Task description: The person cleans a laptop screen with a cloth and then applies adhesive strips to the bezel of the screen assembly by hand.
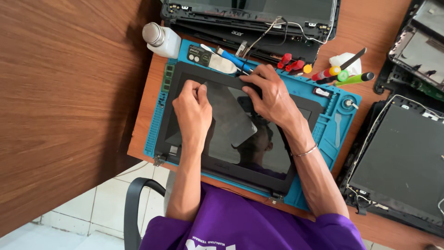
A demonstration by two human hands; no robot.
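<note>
Two hands I watch, left hand (192, 109) fingers pinching a thin pry tool (202, 88) at the laptop screen (231, 125) bezel's twelve o'clock edge, right hand (268, 92) fingers pressed flat on the bezel, blue mat (340, 125) beneath.

The mat (344, 121) is bright blue. On it the laptop screen (273, 153) is glossy black with a black frame, and the thin sheet (229, 115) on the glass is dull grey. The surface (60, 106) is reddish-brown wood grain. The bottle (162, 40) is white with a silver cap. 2 screwdrivers (290, 62) have red handles, another screwdriver (354, 78) is green. The shirt (249, 224) is purple, the floor tiles (99, 208) pale.
</note>
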